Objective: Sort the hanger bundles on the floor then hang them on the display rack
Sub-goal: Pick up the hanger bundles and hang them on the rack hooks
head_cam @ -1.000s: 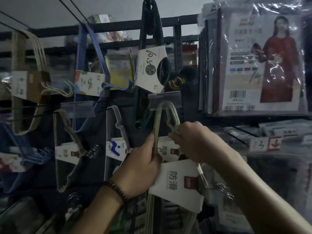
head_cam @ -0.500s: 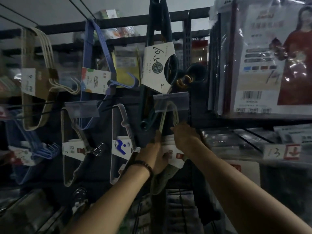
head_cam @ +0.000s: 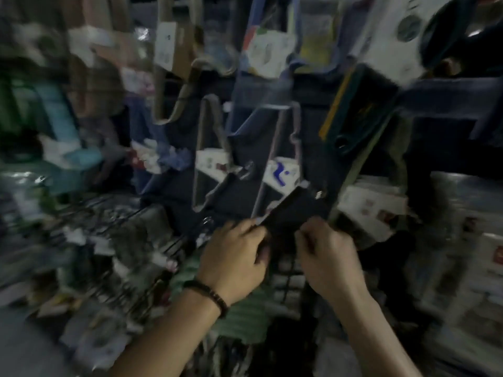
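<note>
Just below the hanger bundles (head_cam: pixel 281 174), left hand (head_cam: pixel 234 263) beside right hand (head_cam: pixel 328 263), both hands' grip unclear.

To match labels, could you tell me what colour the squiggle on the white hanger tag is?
Blue squiggle, clearest in the head view.

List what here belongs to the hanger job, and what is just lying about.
Job:
left hand
right hand
hanger bundle with the blue-marked label
grey hanger bundle beside it
beige hanger bundle above
display rack

Lying about:
packets on the left shelf
packaged goods at right
green item below the hands

The blur hides what the hands hold.
</note>
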Tool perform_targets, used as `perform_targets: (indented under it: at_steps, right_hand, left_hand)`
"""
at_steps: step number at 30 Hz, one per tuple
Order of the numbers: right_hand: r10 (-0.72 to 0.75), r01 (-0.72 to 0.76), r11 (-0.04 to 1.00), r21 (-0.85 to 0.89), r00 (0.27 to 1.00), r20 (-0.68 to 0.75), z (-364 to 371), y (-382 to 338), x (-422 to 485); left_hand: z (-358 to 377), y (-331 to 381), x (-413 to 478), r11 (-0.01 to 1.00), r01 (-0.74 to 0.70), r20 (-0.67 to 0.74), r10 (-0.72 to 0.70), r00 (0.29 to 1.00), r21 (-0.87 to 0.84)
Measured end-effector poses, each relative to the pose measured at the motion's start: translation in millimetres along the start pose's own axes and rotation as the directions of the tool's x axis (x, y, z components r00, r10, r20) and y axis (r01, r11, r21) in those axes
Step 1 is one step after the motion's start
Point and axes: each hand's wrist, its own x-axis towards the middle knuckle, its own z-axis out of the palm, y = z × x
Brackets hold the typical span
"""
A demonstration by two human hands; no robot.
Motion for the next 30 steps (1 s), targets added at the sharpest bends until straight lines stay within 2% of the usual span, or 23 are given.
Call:
perform_targets:
  at_steps: [2, 4, 7, 11, 13, 15, 18, 21, 25, 30]
  right_hand:
    - [-0.099, 0.096, 0.995, 0.024, 0.968, 0.232, 46.6, -32.9, -22.6]
    - [-0.165, 0.156, 0.986, 0.058, 0.874, 0.458, 94.8, -73.2, -48.5]
    - [-0.222, 0.212, 0.971, 0.110, 0.628, 0.746, 170.7, -142.0, -99.8]
    - [-0.214, 0.275, 0.950, 0.146, 0.233, 0.949, 267.2, -227.2, -197.8]
    - [-0.203, 0.339, 0.925, 0.171, 0.059, 0.977, 313.0, -261.4, -251.4]
    - [-0.187, 0.366, 0.909, 0.200, -0.070, 0.980, 350.5, -294.0, -300.3]
    - [-0.178, 0.321, 0.917, 0.237, -0.204, 0.963, 383.9, -341.2, -360.4]
    - [-0.129, 0.320, 0.915, 0.247, -0.347, 0.929, 421.4, -380.0, -405.4]
    - [-0.121, 0.368, 0.880, 0.301, -0.439, 0.891, 496.7, -425.9, -449.8]
    - [-0.142, 0.394, 0.840, 0.373, -0.503, 0.852, 601.4, -477.1, -505.6]
  left_hand:
    - [-7.2, -44.7, -64.6, 0.991, 0.128, 0.068, -0.130, 0.989, 0.021]
    - [-10.0, -89.2, -135.9, 0.953, 0.300, 0.189, -0.300, 0.935, 0.033]
    - [-5.3, -152.3, -248.0, 0.847, 0.522, 0.388, -0.517, 0.763, 0.103]
    - [-4.1, -213.4, -414.6, 0.670, 0.683, 0.564, -0.696, 0.443, 0.290]
    - [-12.4, -231.0, -495.9, 0.558, 0.754, 0.582, -0.758, 0.293, 0.348]
    - [-25.8, -239.1, -567.3, 0.420, 0.830, 0.593, -0.793, 0.139, 0.367]
    - [-46.8, -244.4, -655.4, 0.185, 0.901, 0.568, -0.819, -0.080, 0.393]
    - [-57.9, -254.9, -715.4, -0.019, 0.931, 0.535, -0.814, -0.226, 0.365]
    - [-53.6, -287.3, -759.8, -0.207, 0.926, 0.510, -0.786, -0.350, 0.316]
    - [-10.2, -335.4, -808.5, -0.434, 0.866, 0.505, -0.705, -0.498, 0.247]
